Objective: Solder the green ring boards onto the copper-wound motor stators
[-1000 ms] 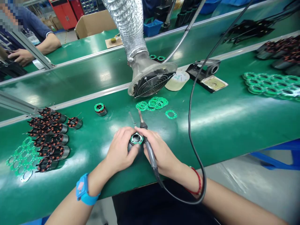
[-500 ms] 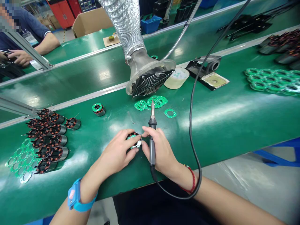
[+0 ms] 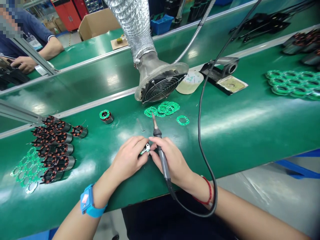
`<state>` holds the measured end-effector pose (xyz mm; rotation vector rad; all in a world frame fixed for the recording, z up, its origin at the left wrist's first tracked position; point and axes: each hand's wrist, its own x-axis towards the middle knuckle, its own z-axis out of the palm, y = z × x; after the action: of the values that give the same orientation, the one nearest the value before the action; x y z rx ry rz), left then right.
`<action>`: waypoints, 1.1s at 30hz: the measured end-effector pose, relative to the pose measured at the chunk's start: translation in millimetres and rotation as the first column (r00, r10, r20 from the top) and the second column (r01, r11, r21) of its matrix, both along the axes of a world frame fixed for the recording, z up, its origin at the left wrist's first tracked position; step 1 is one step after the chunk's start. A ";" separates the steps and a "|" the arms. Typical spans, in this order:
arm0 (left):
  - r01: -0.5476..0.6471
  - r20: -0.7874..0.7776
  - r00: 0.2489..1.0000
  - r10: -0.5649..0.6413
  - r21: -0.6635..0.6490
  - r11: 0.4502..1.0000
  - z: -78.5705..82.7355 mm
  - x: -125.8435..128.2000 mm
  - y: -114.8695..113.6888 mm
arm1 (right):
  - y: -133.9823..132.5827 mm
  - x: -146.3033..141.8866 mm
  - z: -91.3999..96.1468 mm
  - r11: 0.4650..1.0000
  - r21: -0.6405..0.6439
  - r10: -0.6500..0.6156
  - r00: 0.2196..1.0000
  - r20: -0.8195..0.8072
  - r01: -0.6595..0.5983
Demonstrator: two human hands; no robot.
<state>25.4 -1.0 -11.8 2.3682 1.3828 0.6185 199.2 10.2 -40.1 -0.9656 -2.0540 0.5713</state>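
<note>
My left hand (image 3: 128,157) and my right hand (image 3: 172,160) meet over a small motor stator with a green ring board (image 3: 145,149) on the green bench. The left hand's fingers curl around the part. Lying across my right hand is a soldering iron (image 3: 160,150), its tip pointing away from me, while the fingertips of that hand also pinch the part. The iron's black cable (image 3: 202,140) loops off to the right. Most of the part is hidden by my fingers.
A fume duct with a fan grille (image 3: 162,87) sits just beyond. Loose green ring boards (image 3: 165,108) lie under it. Wound stators (image 3: 53,146) are piled at the left, one stator (image 3: 107,116) stands alone, an iron stand (image 3: 222,75) is at right. Another person (image 3: 30,40) works at far left.
The part has been turned in my fingers and is now mostly covered. The soldering iron swung upright, then tilted back leftward. The hands stayed in place.
</note>
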 end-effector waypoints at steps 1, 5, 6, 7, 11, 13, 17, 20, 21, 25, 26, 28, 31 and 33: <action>-0.014 0.022 1.000 0.014 -0.012 1.000 -1.2 -0.7 -0.3 | 0.5 0.1 1.2 1.000 -0.007 -0.003 1.000 0.006 0.003; -0.079 0.102 0.990 0.093 -0.129 0.988 -7.2 -6.9 -2.4 | 5.4 1.9 9.6 0.999 -0.038 -0.011 0.999 0.039 0.013; -0.086 0.096 0.990 0.102 -0.152 0.985 -7.9 -9.1 -3.0 | 7.9 2.3 12.2 0.998 -0.054 0.019 0.998 0.059 -0.016; -0.090 0.075 0.992 0.103 -0.163 0.982 -7.9 -11.4 -3.7 | 10.7 2.4 14.6 0.995 -0.075 0.069 0.994 0.081 -0.062; -0.100 -0.075 0.993 0.090 -0.148 0.984 -0.8 -22.3 -6.4 | 22.5 1.0 19.0 0.971 -0.130 0.215 0.967 0.135 -0.198; -0.109 -0.148 0.985 0.086 -0.153 0.982 5.8 -28.1 -6.8 | 26.1 -0.6 17.6 0.979 -0.102 0.192 0.972 0.137 -0.179; -0.140 -0.267 0.959 0.095 -0.153 0.978 17.7 -35.2 -5.3 | 26.7 -4.1 12.2 0.993 -0.041 0.118 0.984 0.135 -0.114; -0.199 -0.100 0.978 0.184 -0.170 0.965 20.6 -32.3 -3.8 | 23.7 -7.2 8.6 0.997 -0.001 0.077 0.985 0.157 -0.077; -0.224 -0.006 0.974 0.227 -0.198 0.954 20.1 -30.0 -3.3 | 22.5 -8.2 7.6 0.997 0.010 0.071 0.984 0.166 -0.074; -0.272 0.238 0.893 0.382 -0.391 0.879 12.1 -21.4 -0.4 | 17.7 -10.3 6.6 0.994 0.067 0.074 0.984 0.161 -0.086; -0.267 0.269 0.873 0.407 -0.436 0.860 9.5 -20.4 0.3 | 16.5 -10.2 7.1 0.990 0.094 0.095 0.985 0.145 -0.109; -0.240 0.328 0.836 0.441 -0.504 0.830 4.6 -19.9 1.3 | 14.5 -9.4 8.4 0.972 0.158 0.157 0.980 0.121 -0.175; -0.221 0.381 0.786 0.486 -0.562 0.797 -0.1 -20.8 1.4 | 12.5 -9.0 9.2 0.958 0.188 0.193 0.972 0.131 -0.216; -0.240 0.384 0.766 0.516 -0.573 0.784 -0.9 -21.0 0.8 | 12.0 -9.9 8.8 0.963 0.174 0.185 0.975 0.124 -0.205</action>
<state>4.4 -0.2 -12.7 1.3615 1.5429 0.8236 189.3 22.3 -31.3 -0.7016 -2.2693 0.4266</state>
